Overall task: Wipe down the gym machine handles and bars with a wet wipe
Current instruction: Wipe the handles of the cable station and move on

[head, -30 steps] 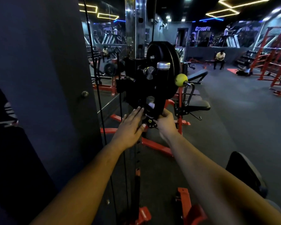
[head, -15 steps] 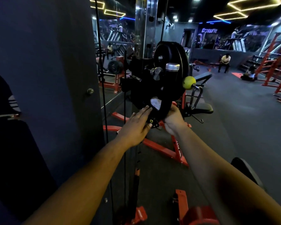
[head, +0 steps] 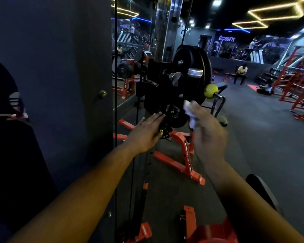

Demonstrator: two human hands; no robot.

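At the centre of the view, the black pulley assembly of the gym machine stands between both outstretched arms. The left hand reaches forward, back of hand up, fingers straight and held close together, their tips resting on the lower black housing of the assembly. The right hand is raised just right of the assembly, apart from it; the hand is motion-blurred. A white wet wipe sits at the left edge of this hand, apparently pinched between thumb and fingers; the blur prevents telling exactly how the fingers lie.

The assembly is dark against a dark background, so its lower parts are hard to separate. A black weight plate rises behind it, with a yellow ball knob to the right. A vertical cable runs down the left side, cut off at the top and bottom edges.

A dark wall panel closes the left side. Red frame legs cross the floor below the hands. Open floor extends to the right and far.
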